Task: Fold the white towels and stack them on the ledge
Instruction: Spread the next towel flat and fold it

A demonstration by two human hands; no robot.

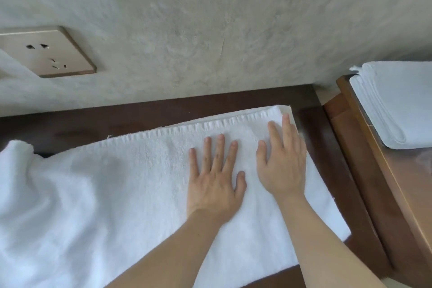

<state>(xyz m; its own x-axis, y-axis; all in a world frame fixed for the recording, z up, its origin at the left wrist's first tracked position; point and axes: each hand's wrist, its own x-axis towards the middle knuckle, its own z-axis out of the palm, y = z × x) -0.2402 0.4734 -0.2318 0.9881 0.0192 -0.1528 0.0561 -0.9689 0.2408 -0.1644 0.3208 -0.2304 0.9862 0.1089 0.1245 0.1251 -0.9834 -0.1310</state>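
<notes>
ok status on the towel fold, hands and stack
Left hand and right hand both flat, pressing the towel. Left end bunched. Folded stack on the ledge. Nothing in the way.

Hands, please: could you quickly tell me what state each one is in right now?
Left hand: open, flat on the white towel.
Right hand: open, flat on the same towel.

A dark brown wooden counter [327, 147] runs along the wall and carries a white towel [128, 182], spread flat beneath both the left hand [215, 180] and the right hand [282, 166]. Left of the hands the towel bunches into loose folds. Well to the right of the right hand, a lighter wooden ledge [397, 182] adjoins the counter and carries a stack of folded towels [395, 103].
</notes>
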